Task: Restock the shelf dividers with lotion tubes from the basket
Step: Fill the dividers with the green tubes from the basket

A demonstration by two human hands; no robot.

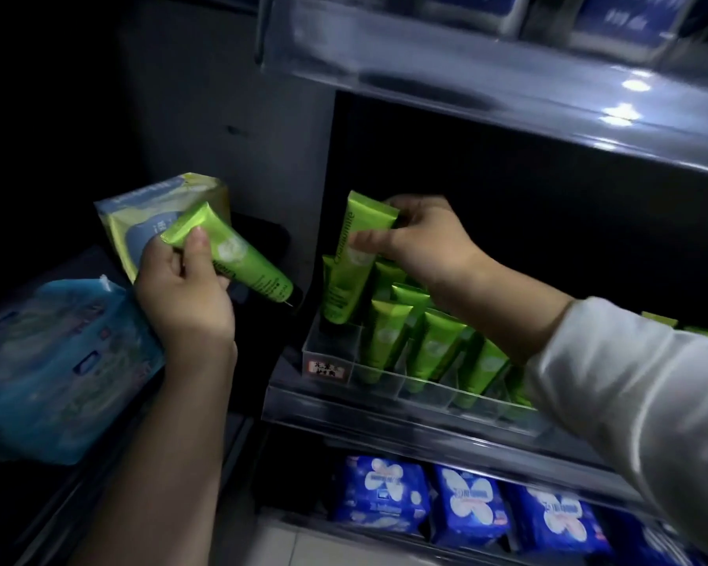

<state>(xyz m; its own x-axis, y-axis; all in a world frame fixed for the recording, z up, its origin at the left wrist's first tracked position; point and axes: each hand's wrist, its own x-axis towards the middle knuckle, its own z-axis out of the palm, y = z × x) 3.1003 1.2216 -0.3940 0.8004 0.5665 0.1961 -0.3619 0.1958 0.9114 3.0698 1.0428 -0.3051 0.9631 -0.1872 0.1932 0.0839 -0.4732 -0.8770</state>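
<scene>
Two tubes are held: the right tube [346,259] is pinched at its top by the right hand [422,243], cap down in the left slot of the divider [332,349], and the left tube [242,259] is gripped by the left hand [185,304], cap slanted toward that slot.

Glossy green tubes [385,337], clear plastic dividers [426,384]

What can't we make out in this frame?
Head view only.
1. Basket: nowhere in frame.
2. Label on the divider tray: writing too small and blurred.
3. Tray slots farther right: hidden by the right sleeve.
4. Shelf depth behind the right hand and its lotion tube: too dark.
5. Blue packs on the top shelf: cut off by the top edge.
</scene>
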